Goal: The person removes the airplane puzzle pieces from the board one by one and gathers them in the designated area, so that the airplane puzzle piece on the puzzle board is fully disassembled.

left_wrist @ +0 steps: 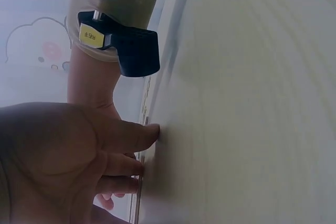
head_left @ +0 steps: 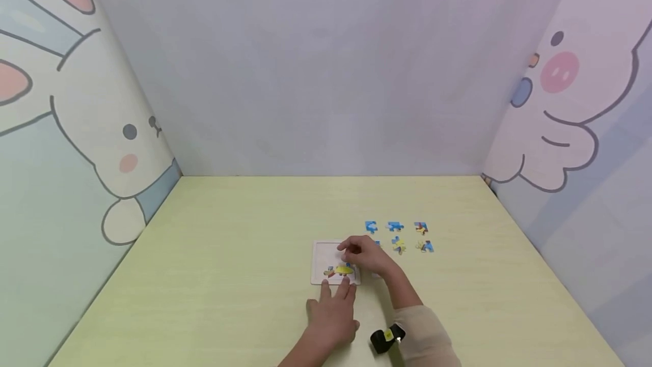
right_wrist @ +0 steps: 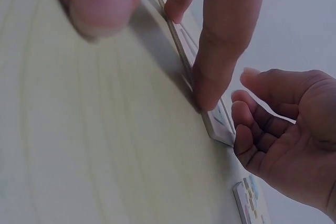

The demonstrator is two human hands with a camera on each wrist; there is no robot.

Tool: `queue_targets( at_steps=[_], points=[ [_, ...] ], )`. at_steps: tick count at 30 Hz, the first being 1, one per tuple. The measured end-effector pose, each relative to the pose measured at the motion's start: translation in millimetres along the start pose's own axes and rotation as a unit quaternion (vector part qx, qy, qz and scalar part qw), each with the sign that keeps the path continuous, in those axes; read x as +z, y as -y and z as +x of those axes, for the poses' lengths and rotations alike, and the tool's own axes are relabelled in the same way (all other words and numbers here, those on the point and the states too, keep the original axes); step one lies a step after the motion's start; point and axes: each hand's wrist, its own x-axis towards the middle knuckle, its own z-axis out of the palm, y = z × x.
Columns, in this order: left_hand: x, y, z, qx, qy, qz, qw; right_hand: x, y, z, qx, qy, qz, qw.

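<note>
A shallow white puzzle tray [head_left: 318,254] lies on the table, with joined pieces along its lower part showing a yellow-shelled animal [head_left: 344,270]. My left hand [head_left: 333,313] rests at the near edge with extended fingers touching the frame; the right wrist view shows those fingers [right_wrist: 223,40] against the rim. Over the tray's right side is my right hand [head_left: 365,255], its fingers loosely bent and nothing visible between them. In the right wrist view the right hand [right_wrist: 294,124] has thumb and fingertips apart. It hides part of the tray in the head view.
Loose jigsaw pieces lie to the tray's right, among them a blue one [head_left: 394,226], a yellow one [head_left: 399,245] and a corner piece [head_left: 421,227]. Another piece [right_wrist: 249,200] lies beside the tray, under the right wrist. Printed walls surround the pale table [head_left: 229,242].
</note>
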Motion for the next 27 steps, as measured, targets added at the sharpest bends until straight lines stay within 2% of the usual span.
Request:
queue_targets(
  at_steps=[7, 12, 17, 27],
  points=[
    [1.3, -1.3, 1.8, -0.001, -0.006, 0.026, 0.9996, 3, 1, 7, -0.02, 0.019, -0.042, 0.999],
    [1.7, -0.2, 2.2, 0.014, -0.017, 0.056, 0.9982, 7, 5, 12, -0.004, 0.047, -0.041, 0.998],
    [2.4, 0.2, 0.8, 0.027, -0.026, 0.055, 0.9978, 10, 9, 15, 0.013, 0.069, -0.045, 0.996],
    [1.3, 0.5, -0.6, 0.026, -0.02, 0.05, 0.9982, 18, 12, 19, 0.024, 0.113, -0.065, 0.991]
  ],
)
